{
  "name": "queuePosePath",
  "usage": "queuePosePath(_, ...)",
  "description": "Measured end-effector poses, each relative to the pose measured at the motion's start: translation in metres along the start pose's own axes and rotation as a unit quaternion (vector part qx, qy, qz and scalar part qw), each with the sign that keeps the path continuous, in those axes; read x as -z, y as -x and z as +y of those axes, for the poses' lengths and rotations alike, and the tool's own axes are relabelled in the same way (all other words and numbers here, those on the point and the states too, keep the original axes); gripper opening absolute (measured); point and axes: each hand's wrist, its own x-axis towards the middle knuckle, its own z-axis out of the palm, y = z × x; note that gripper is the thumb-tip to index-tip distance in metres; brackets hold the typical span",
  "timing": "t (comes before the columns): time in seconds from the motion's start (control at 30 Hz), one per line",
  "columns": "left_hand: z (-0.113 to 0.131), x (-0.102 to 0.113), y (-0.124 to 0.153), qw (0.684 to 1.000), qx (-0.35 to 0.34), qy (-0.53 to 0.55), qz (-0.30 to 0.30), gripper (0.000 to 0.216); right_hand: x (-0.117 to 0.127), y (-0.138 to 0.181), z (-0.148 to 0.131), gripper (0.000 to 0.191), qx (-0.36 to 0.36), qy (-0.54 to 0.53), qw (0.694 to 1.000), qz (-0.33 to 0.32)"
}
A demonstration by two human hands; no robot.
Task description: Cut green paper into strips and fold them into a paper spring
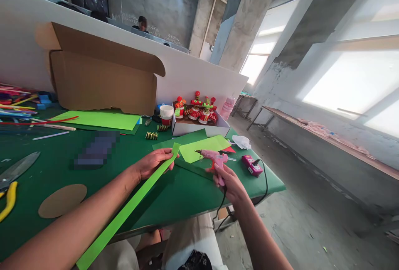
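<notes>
My left hand (157, 163) pinches a long light-green paper strip (137, 203) near its upper end; the rest of the strip slants down over my forearm toward the lower left. In my right hand (229, 180) is a pink glue gun (215, 156), its nozzle pointing left toward the strip's end, apart from it. A black cord runs down from its handle. Behind both hands lie a light-green paper sheet (205, 147) and a dark-green one (187, 137). Two folded paper springs (151, 136) rest farther back on the green table.
A white box (201, 129) holds several red-and-green figures beside stacked paper cups (166, 114). An open cardboard box (106, 74) stands at the back. Scissors (14, 182) and a cardboard disc (62, 200) lie left. A magenta power strip (252, 165) sits near the right edge.
</notes>
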Motion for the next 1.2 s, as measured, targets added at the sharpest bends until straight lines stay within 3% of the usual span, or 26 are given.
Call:
queuePosePath(0.13, 0.001, 0.0, 0.001, 1.0, -0.004, 0.006, -0.001, 0.024, 0.04, -0.006, 0.0, 0.044, -0.013, 0.107, 0.993, 0.042)
queuePosePath(0.3, 0.0, 0.0, 0.001, 1.0, -0.008, 0.004, 0.007, 0.022, 0.073, -0.016, 0.004, 0.047, -0.014, 0.263, 0.961, 0.084)
queuePosePath(0.37, 0.001, 0.001, 0.001, 1.0, -0.012, 0.001, 0.019, 0.023, 0.081, -0.018, 0.004, 0.05, 0.009, 0.349, 0.93, 0.112)
queuePosePath(0.47, 0.006, 0.006, 0.002, 0.999, -0.023, -0.001, 0.036, 0.023, 0.082, -0.017, -0.001, 0.048, 0.101, 0.482, 0.848, 0.196)
queuePosePath(0.57, 0.015, 0.015, 0.003, 0.997, -0.046, 0.0, 0.067, 0.021, 0.059, -0.02, -0.008, 0.037, 0.182, 0.518, 0.806, 0.222)
queuePosePath(0.7, 0.025, 0.029, 0.004, 0.992, -0.063, 0.01, 0.111, 0.019, -0.015, -0.041, -0.006, 0.02, 0.222, 0.518, 0.823, 0.07)
queuePosePath(0.77, 0.028, 0.032, 0.005, 0.99, -0.067, 0.01, 0.125, 0.019, -0.057, -0.055, -0.002, 0.006, 0.193, 0.537, 0.82, -0.038)
queuePosePath(0.87, 0.028, 0.033, 0.006, 0.988, -0.069, 0.007, 0.136, 0.019, -0.101, -0.073, 0.005, 0.009, 0.135, 0.573, 0.804, -0.078)
queuePosePath(1.03, 0.028, 0.031, 0.005, 0.986, -0.079, 0.016, 0.144, 0.021, -0.122, -0.082, 0.012, 0.009, 0.108, 0.578, 0.805, -0.076)
queuePosePath(1.2, 0.032, 0.038, 0.005, 0.979, -0.107, 0.037, 0.172, 0.022, -0.124, -0.102, -0.001, 0.008, 0.123, 0.517, 0.845, -0.065)
